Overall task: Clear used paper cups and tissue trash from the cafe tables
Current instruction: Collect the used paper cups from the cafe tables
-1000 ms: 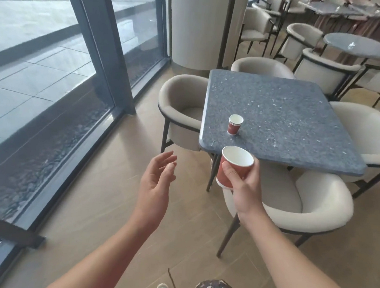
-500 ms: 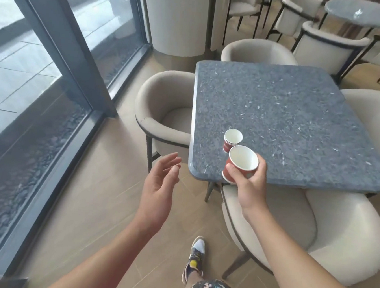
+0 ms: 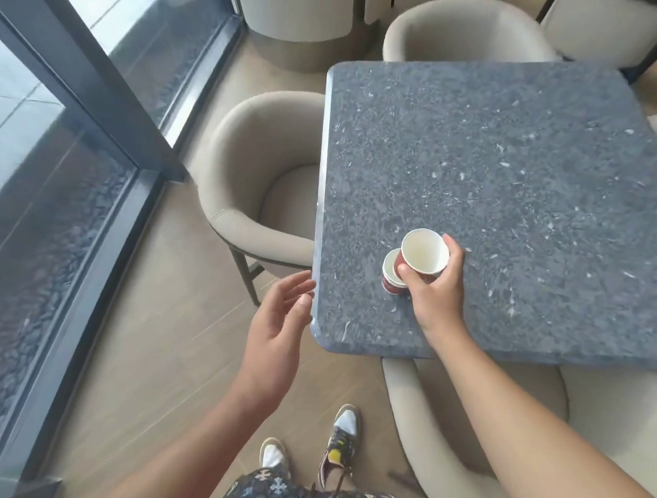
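holding a red paper cup (image 3: 424, 253), mouth up, in right hand (image 3: 438, 294) just right of and above second cup (image 3: 390, 274) standing upright by near-left corner of bench (image 3: 524, 166); nearer than left hand (image 3: 278, 324), slack and empty off left edge.

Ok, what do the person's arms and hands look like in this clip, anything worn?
Both forearms are bare to the frame edge: no sleeves show. The left hand and right hand have no gloves, and no watch, bracelet or ring shows.
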